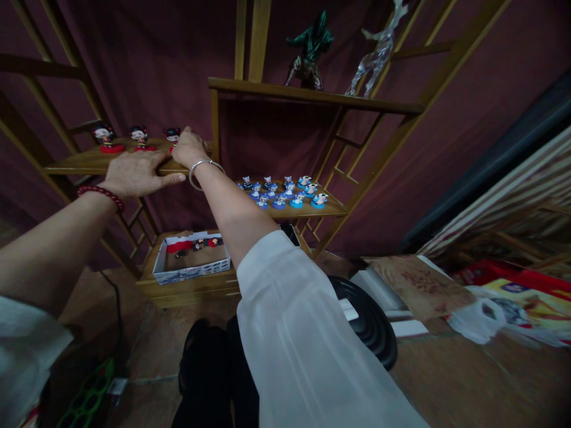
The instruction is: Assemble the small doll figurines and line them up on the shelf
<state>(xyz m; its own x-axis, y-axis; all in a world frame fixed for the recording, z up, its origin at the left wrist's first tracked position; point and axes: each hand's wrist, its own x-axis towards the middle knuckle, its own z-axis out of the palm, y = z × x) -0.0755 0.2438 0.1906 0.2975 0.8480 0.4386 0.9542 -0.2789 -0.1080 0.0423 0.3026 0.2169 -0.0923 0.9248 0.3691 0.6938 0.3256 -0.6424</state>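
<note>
A: In the head view, where is the doll that is being handled?
B: The right-end doll [172, 134] stands on the left shelf [71, 163], near the upright post [215, 128]. The right hand [191, 148] is at its right side, with bent fingers. I cannot tell if this grip is closed around the doll.
A: And the left hand [136, 172]?
B: Its grip is open, the fingers spread and the thumb pointing to the right. It lies across the front edge of the shelf, just beside the right hand. If it presses on the wood, I cannot tell.
A: How is the room for moving?
B: On the right the post limits it. On the left, the middle doll [139, 137] and the left-end doll [104, 135] stand in a row. Below the shelf edge there is open air, down to a shallow box [191, 271] on the low cabinet [187, 291].
A: What else is around?
B: Small figures [279, 201] stand close together on the lower shelf [336, 209], and the right forearm [232, 208] passes before their left end. Above, the upper shelf [267, 89] carries a green figure [312, 44] and a clear deer [377, 56]. On the floor [147, 339], to the right, lies a black ribbed round thing [375, 333], and farther a plastic bag [475, 318].
</note>
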